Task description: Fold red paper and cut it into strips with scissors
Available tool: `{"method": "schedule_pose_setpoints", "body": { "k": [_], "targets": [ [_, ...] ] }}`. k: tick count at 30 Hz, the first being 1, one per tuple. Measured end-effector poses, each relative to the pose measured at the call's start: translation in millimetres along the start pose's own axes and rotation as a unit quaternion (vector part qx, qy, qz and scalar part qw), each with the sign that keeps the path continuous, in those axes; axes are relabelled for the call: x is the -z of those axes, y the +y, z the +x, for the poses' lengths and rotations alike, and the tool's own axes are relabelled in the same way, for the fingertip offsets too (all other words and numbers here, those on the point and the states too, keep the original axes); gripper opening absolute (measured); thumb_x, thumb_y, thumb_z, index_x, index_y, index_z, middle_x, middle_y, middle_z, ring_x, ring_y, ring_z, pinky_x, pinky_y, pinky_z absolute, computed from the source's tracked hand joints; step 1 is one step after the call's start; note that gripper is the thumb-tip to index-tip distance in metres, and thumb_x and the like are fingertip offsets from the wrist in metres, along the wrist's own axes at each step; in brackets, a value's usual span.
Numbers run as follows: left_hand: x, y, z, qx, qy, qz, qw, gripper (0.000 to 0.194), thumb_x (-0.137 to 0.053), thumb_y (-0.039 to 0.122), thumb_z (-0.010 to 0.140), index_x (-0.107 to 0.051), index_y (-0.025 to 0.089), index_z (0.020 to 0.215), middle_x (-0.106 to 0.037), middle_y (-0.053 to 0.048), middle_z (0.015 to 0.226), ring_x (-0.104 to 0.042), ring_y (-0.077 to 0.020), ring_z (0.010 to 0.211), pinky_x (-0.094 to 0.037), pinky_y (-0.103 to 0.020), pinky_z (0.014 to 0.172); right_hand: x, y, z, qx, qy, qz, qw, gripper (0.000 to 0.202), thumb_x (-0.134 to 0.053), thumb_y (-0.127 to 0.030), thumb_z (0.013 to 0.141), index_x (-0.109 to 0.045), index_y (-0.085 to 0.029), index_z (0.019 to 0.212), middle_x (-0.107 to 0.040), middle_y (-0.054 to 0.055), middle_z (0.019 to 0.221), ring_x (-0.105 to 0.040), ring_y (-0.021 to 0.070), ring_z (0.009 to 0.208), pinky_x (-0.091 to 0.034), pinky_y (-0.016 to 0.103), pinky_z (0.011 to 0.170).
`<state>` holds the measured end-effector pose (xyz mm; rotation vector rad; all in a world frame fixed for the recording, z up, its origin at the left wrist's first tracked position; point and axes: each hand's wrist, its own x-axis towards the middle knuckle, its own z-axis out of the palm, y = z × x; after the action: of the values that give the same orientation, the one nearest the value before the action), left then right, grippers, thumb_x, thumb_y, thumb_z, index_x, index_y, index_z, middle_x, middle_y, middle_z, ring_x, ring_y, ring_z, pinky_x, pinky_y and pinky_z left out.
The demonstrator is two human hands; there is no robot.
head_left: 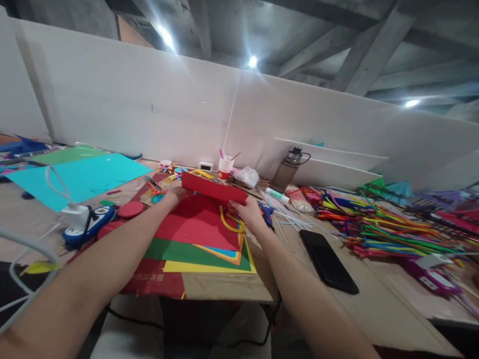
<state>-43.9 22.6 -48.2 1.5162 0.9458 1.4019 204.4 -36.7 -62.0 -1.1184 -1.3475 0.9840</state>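
Observation:
A stiff red paper strip [213, 188] is held raised between my two hands, its long side running across my view. My left hand [175, 193] is closed on the strip's left end, fingers partly behind it. At the other end, my right hand [249, 210] pinches the lower right corner. Beneath lies a red sheet [194, 224], on top of green [168, 251], yellow [209, 268] and other coloured sheets. A bent yellow pipe cleaner [228, 224] rests on the red sheet, close to my right hand.
A black phone [328, 262] lies right of my right forearm, with piled pipe cleaners [377, 219] beyond. A paper cup [225, 167] and a bottle [287, 168] stand near the white partition [149, 99]. At left are a cyan sheet [86, 177] and a blue power strip [90, 227] with cables.

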Motion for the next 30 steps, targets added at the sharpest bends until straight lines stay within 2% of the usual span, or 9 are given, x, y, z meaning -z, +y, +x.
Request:
{"method": "schedule_pose_setpoints", "body": {
  "k": [2, 6, 11, 15, 20, 22, 24, 26, 30],
  "targets": [
    [2.9, -0.8, -1.1, 0.013, -0.010, 0.016, 1.000, 0.032, -0.062, 0.034, 0.087, -0.063, 0.016, 0.113, -0.061, -0.011, 0.118, -0.060, -0.0229, 0.104, -0.051, -0.041, 0.089, -1.0, -4.5, -3.9, -0.005, -0.033, 0.018, 0.999, 0.033, -0.071, -0.040, 0.068, -0.073, -0.019, 0.094, -0.075, 0.005, 0.087, -0.070, 0.0215, 0.071, -0.058, 0.040, 0.072],
    [8.0, 2.3, -8.7, 0.034, -0.021, -0.004, 0.999, 0.022, -0.074, 0.036, 0.065, -0.071, 0.014, 0.070, -0.071, -0.013, 0.092, -0.063, -0.0279, 0.097, -0.045, -0.040, 0.097, -2.8, -15.1, -10.3, 0.097, -0.069, -0.070, 0.990, 0.027, -0.074, -0.040, 0.067, -0.075, -0.022, 0.088, -0.075, 0.006, 0.097, -0.069, 0.0240, 0.094, -0.053, 0.041, 0.089],
    [12.0, -2.1, -13.4, 0.027, -0.024, -0.009, 0.999, 0.031, -0.072, 0.044, 0.064, -0.074, 0.016, 0.077, -0.071, -0.014, 0.103, -0.061, -0.0303, 0.103, -0.042, -0.042, 0.099, -8.7, -15.3, -12.6, 0.139, -0.080, -0.111, 0.981, 0.016, -0.070, -0.037, 0.072, -0.075, -0.024, 0.079, -0.076, 0.006, 0.096, -0.070, 0.0231, 0.093, -0.051, 0.040, 0.094],
    [21.1, -13.5, -3.4, 0.013, -0.090, -0.004, 0.996, 0.036, -0.070, 0.053, 0.064, -0.076, 0.020, 0.076, -0.072, -0.013, 0.101, -0.061, -0.0341, 0.106, -0.042, -0.044, 0.099, -15.5, -16.0, -21.1, 0.126, -0.083, -0.099, 0.984, 0.011, -0.072, -0.033, 0.071, -0.075, -0.024, 0.077, -0.075, 0.006, 0.097, -0.069, 0.0228, 0.093, -0.051, 0.039, 0.094],
    [25.5, -12.1, 0.6, -0.027, -0.138, 0.046, 0.989, 0.046, -0.074, 0.062, 0.055, -0.077, 0.019, 0.071, -0.073, -0.016, 0.095, -0.062, -0.0381, 0.103, -0.040, -0.047, 0.101, -20.0, -20.5, -31.9, 0.010, -0.066, -0.015, 0.998, 0.024, -0.068, -0.039, 0.075, -0.076, -0.021, 0.088, -0.076, 0.004, 0.094, -0.070, 0.0238, 0.091, -0.053, 0.039, 0.088],
    [21.7, -9.1, -2.7, -0.003, -0.066, 0.034, 0.997, 0.037, -0.072, 0.053, 0.064, -0.075, 0.018, 0.075, -0.072, -0.015, 0.104, -0.061, -0.0350, 0.107, -0.039, -0.045, 0.102, -19.7, -16.8, -29.6, -0.049, -0.025, 0.066, 0.996, 0.034, -0.069, -0.045, 0.074, -0.075, -0.018, 0.094, -0.076, 0.006, 0.098, -0.070, 0.0251, 0.089, -0.054, 0.039, 0.084],
    [16.0, -6.9, -4.1, 0.054, -0.035, 0.019, 0.998, 0.028, -0.078, 0.040, 0.060, -0.073, 0.016, 0.072, -0.071, -0.015, 0.104, -0.063, -0.0313, 0.101, -0.043, -0.042, 0.096, -19.4, -11.0, -24.1, -0.087, 0.023, 0.129, 0.988, 0.036, -0.074, -0.045, 0.069, -0.074, -0.017, 0.091, -0.076, 0.007, 0.095, -0.071, 0.0254, 0.087, -0.056, 0.038, 0.081],
    [9.9, -5.0, -2.2, 0.108, 0.002, -0.021, 0.994, 0.025, -0.083, 0.023, 0.047, -0.070, 0.013, 0.065, -0.072, -0.013, 0.094, -0.066, -0.0252, 0.085, -0.049, -0.035, 0.083, -19.2, -6.2, -17.6, -0.114, 0.051, 0.192, 0.973, 0.033, -0.077, -0.043, 0.065, -0.073, -0.018, 0.087, -0.077, 0.005, 0.092, -0.072, 0.0232, 0.083, -0.057, 0.036, 0.079],
    [-1.1, 0.7, 2.4, 0.126, 0.071, -0.078, 0.986, 0.032, -0.074, 0.006, 0.046, -0.068, 0.014, 0.076, -0.065, -0.001, 0.064, -0.054, -0.0115, 0.051, -0.044, -0.025, 0.056, -17.0, -5.1, -9.3, -0.118, 0.084, 0.233, 0.962, 0.028, -0.081, -0.034, 0.059, -0.070, -0.019, 0.079, -0.076, 0.002, 0.079, -0.071, 0.0201, 0.075, -0.058, 0.033, 0.072]
  ]
}}
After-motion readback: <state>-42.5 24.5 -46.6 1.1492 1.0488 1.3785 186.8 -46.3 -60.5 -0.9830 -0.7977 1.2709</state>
